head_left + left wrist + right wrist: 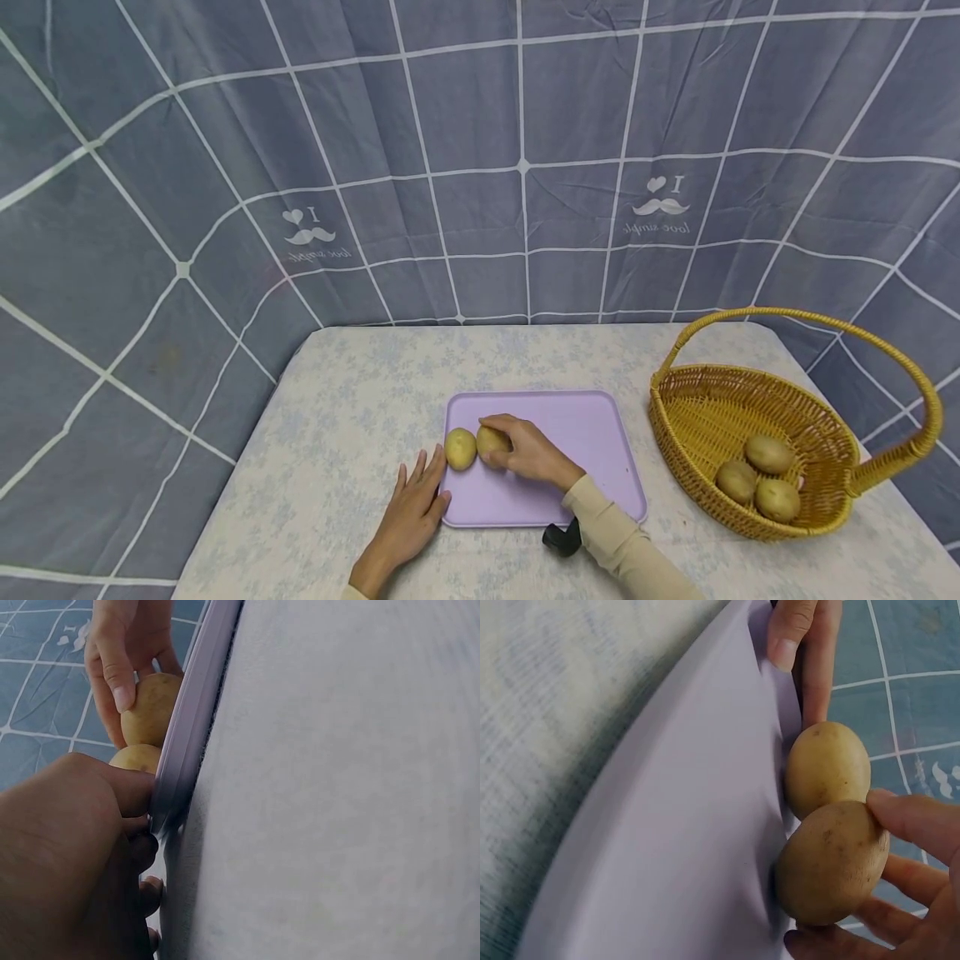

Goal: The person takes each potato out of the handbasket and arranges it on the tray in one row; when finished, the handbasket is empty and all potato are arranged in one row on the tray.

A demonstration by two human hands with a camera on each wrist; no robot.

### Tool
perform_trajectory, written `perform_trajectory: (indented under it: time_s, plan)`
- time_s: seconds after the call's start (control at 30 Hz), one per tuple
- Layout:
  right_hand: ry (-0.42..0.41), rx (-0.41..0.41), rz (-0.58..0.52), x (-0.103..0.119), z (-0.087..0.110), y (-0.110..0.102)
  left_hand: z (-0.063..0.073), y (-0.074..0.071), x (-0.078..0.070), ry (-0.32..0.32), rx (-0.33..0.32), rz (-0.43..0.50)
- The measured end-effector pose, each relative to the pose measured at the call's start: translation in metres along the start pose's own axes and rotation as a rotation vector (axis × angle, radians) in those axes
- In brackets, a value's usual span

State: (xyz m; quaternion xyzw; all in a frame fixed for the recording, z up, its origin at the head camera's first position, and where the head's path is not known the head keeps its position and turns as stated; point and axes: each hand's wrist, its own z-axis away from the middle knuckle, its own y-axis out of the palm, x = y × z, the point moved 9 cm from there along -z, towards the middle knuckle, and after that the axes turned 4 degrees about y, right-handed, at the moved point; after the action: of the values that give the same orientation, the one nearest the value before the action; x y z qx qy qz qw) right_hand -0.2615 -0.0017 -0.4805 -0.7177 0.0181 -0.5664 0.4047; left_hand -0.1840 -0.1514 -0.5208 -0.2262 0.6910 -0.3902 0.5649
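Note:
A lilac tray (570,417) lies on the table with two potatoes at its left side. My right hand (528,450) grips the browner potato (832,862) between thumb and fingers, low over the tray. Right against it sits a paler yellow potato (460,449), close to the tray's left rim. Beside that rim rests my left hand (412,508), its fingers spread and fairly straight, the thumb at the tray's edge. The left wrist view shows the held potato (154,705) with the right thumb along its side.
To the right stands a yellow wicker basket (675,450) with a tall arched handle, holding several potatoes (769,454). A small black object (562,538) lies at the tray's front edge by the right sleeve. Blue-grey checked curtains (480,208) hang behind the flower-patterned tablecloth (337,400).

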Motion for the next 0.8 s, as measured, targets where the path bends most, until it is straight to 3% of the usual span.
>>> perform_trajectory:
  time_s: [0.33, 0.8]
  plan:
    - [-0.004, -0.035, 0.05, -0.0011, 0.0004, -0.002, -0.0003, -0.0009, -0.0014, 0.007, -0.005, -0.001]
    - [-0.002, 0.012, 0.05, 0.0022, 0.0028, -0.0039, -0.0008, -0.0024, -0.0028, 0.022, -0.016, 0.0]
